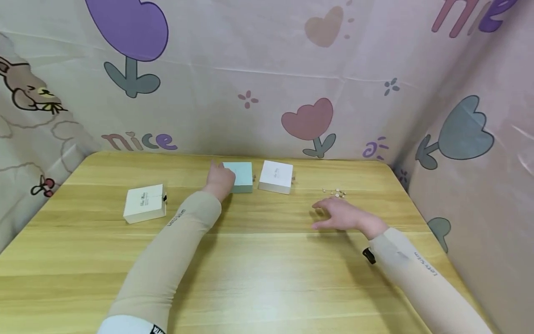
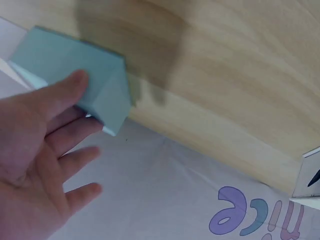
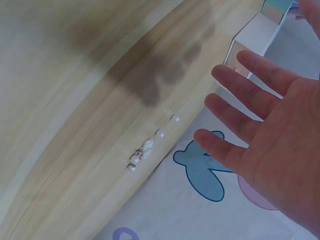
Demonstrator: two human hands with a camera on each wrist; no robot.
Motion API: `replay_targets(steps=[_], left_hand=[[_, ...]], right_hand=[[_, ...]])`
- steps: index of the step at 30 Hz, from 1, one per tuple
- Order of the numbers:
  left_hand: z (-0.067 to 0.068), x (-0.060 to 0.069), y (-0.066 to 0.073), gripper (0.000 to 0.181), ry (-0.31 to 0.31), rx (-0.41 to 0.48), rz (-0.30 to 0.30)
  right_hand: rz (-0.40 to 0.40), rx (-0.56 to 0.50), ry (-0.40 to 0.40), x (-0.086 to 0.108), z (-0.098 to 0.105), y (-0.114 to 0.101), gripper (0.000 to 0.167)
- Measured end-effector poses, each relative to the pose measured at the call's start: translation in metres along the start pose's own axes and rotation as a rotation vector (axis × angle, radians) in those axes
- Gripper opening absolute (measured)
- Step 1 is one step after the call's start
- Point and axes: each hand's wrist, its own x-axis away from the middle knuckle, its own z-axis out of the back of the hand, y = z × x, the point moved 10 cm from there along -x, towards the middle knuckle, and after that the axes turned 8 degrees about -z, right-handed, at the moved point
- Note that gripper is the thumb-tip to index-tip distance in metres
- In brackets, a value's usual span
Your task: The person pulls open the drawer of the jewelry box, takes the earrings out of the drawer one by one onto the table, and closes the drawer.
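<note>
over at the table (image 1: 258, 278), the left hand (image 1: 220, 181) grasps the teal box (image 1: 243, 176) at its left end, the thumb laid against one face and fingers behind it. the right hand (image 1: 340, 215) holds nothing; it hangs above the wood, palm down, its fingers loosely spread. just to the right of the left hand's box, and a narrow gap away, lies a white box (image 1: 276, 177), between the two hands. close beyond the right hand's knuckles is a scatter of small pearly bits (image 1: 339, 193). out to the left of the left hand sits a cream box (image 1: 144, 202) with a dark tab (image 1: 165, 198) on its side. beige sleeves (image 1: 183, 241) cover both forearms, and past both hands hangs a printed cloth (image 1: 208, 120) with tulips and lettering.
</note>
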Motion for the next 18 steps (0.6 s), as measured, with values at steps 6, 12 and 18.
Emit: replay_targets(steps=[6,12,18], left_hand=[[0.001,-0.004,-0.004,0.021,0.09,-0.017,0.019],[-0.005,-0.003,-0.008,0.031,0.107,0.114,0.036],[-0.012,0.013,-0.012,0.075,0.021,0.323,0.01]], right_hand=[[-0.005,-0.005,-0.003,0.001,0.0,0.001,0.067],[-0.007,-0.008,-0.005,0.002,0.0,0.002,0.066],[0.006,-0.01,0.004,0.003,0.001,0.002,0.065]])
